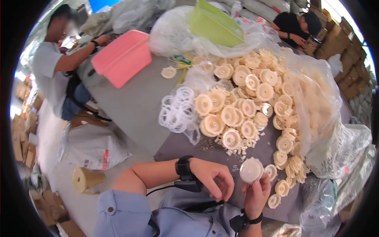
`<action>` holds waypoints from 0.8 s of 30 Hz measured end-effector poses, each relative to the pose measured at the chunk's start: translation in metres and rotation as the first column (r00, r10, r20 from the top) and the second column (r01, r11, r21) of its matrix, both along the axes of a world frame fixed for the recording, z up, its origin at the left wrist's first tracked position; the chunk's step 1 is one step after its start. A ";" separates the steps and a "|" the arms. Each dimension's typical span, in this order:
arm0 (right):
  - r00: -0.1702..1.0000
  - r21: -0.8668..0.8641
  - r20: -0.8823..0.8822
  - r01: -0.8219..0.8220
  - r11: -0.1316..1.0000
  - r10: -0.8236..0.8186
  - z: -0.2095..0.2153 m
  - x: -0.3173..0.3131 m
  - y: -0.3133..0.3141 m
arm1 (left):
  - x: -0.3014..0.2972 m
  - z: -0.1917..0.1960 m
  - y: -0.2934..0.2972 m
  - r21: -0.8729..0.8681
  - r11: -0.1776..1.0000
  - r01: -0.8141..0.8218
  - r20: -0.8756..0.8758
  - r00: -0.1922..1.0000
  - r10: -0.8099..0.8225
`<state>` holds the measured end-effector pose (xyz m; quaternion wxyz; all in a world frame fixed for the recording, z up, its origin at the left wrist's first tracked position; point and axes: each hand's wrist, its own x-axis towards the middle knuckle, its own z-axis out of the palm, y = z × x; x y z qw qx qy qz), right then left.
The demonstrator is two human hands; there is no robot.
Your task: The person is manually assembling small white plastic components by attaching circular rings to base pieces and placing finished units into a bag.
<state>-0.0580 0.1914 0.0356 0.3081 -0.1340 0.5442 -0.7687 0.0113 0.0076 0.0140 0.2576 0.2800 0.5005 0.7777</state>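
Observation:
My right hand [256, 193] grips a round cream plastic cap [251, 170] with a notched rim, its pale flat face turned up. To its left, my left hand [213, 180] hovers over the dark table with fingers curled in and the thumb close to them. Anything inside that curl is hidden. Beyond both hands lies a heap of similar cream caps [231, 114], with small cream tubular bits [237, 151] along its near edge. Beside the held cap rests another cap [270, 172]. A pile of translucent white rings [177, 110] sits left of the heap.
A pink bin [123, 59] and a green bin [217, 24] stand at the back. Clear plastic bags [319, 98] border the heap on the right. One person [59, 67] sits far left, another [294, 29] far right. A tan stool [87, 179] is at left.

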 end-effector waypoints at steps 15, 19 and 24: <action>0.882 -0.064 0.296 -0.365 0.929 0.367 -0.057 0.019 -0.002 | 0.084 0.010 -0.148 -0.391 -0.656 -0.646 -0.918 0.226 0.325; 0.890 -0.077 0.302 -0.335 0.939 0.342 -0.058 0.018 0.000 | 0.076 0.008 -0.168 -0.556 -0.490 -0.671 -0.831 0.466 0.304; 0.900 -0.072 0.270 -0.335 0.939 0.342 -0.060 0.018 0.000 | 0.071 0.021 -0.169 -0.702 -0.421 -0.574 -0.711 0.593 0.377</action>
